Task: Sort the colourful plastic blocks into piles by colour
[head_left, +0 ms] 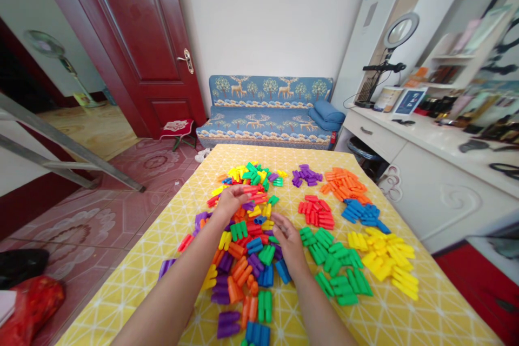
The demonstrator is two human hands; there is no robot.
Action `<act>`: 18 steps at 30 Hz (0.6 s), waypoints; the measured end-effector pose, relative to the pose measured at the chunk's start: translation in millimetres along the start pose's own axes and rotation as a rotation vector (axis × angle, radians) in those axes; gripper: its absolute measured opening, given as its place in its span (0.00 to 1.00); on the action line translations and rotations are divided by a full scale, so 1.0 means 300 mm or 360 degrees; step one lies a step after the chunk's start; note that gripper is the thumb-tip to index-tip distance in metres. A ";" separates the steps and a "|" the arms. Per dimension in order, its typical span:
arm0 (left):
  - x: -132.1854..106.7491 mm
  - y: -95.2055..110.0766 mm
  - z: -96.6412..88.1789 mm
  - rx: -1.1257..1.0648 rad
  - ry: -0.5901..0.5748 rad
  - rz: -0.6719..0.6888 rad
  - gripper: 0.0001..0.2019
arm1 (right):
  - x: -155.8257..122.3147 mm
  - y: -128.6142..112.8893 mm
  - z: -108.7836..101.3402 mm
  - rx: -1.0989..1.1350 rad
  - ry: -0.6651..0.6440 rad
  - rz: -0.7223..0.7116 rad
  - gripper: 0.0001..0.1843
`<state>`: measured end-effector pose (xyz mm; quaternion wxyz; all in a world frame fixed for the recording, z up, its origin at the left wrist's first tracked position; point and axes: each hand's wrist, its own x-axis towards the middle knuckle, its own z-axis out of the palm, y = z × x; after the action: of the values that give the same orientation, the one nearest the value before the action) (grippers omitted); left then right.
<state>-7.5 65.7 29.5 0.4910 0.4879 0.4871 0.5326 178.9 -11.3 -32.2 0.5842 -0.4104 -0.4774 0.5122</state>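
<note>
i have the left hand over the far part of a mixed heap of plastic tube blocks, fingertips at a red block; from here i cannot tell whether they grip it or only touch it. that block lies with its long axis running roughly across the patterned yellow bench, one end pointing right, away from the fingers.

i see the right hand at the heap's right edge, fingers loosely curled and parted, with nothing visible between them. just left of its fingertips, a yellow block has its long axis running away from me.

closest to me, a green block also points away from me, while a purple block lies crosswise.

to the right of the right hand i have single-colour piles: a green pile nearest it, a yellow pile beyond that to the right, then, farther back, a red pile, a blue pile, an orange pile and a purple pile.
</note>
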 end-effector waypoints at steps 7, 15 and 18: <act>-0.134 -0.006 0.098 0.0224 -0.0623 0.0045 0.09 | -0.011 -0.024 -0.003 -0.0222 -0.0011 -0.0059 0.18; -0.128 0.001 0.046 -0.0085 0.0038 -0.0050 0.17 | -0.001 -0.009 -0.009 -0.0342 0.0259 -0.0133 0.20; -0.135 0.005 0.035 -0.0136 0.0034 -0.0104 0.20 | 0.000 -0.004 -0.002 -0.0414 0.0281 -0.0207 0.18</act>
<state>4.4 25.8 29.9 0.5234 0.4444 0.4848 0.5417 179.9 -11.3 -31.3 0.5977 -0.4941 -0.5121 0.3692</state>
